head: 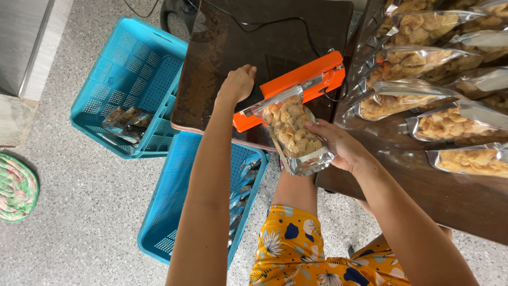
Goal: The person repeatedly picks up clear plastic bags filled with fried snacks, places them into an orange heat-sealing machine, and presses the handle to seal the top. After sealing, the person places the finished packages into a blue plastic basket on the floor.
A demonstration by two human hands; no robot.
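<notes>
The head view looks down on two bare hands at one orange heat sealer (296,85), which sits on a dark brown board (222,63) with a black cord running off behind it. The left hand (236,85) is closed in a loose fist and presses down on the near end of the sealer's arm; it grips nothing else. The right hand (338,145) is half open, fingers spread under and around one clear pouch (292,132) of pale fried snacks, holding it by its lower part. The pouch hangs tilted, its top edge caught in the sealer's slot, its silver bottom toward the person.

To the right, on a dark table (450,201), lie about nine filled pouches (423,58) of the same kind, clear fronts with silver edges, overlapping in two rough rows; the exact count at the top edge cannot be told.

Two blue crates stand on the speckled floor. The far crate (132,69) holds a few pouches in its lower corner, perhaps three. The near crate (180,206) sits partly under the board, with several silver pouches stacked along its right wall; their number is not clear.

One green and pink round cloth pad (16,188) lies at the left edge. The person's yellow patterned garment (296,249) shows at the bottom.
</notes>
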